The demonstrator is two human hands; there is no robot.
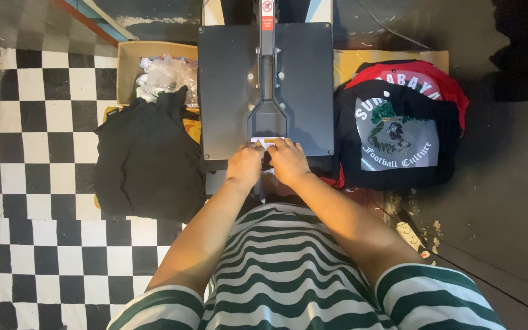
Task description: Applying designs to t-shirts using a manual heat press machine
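Hands: two; left hand (245, 164) and right hand (287, 160) side by side, fingers curled on the heat press (300, 85) handle, grip apparently closed.
Left: one black garment (148, 165), one cardboard box (131, 58).
Right: one printed shirt stack (398, 131).

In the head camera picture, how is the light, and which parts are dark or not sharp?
Head view: soft light falls on both hands, left hand and right hand, at the front edge of the heat press; the printed shirts are readable; the concrete floor at right falls into shadow; the black cloth pile shows almost no detail; the upper left corner looks blurred.
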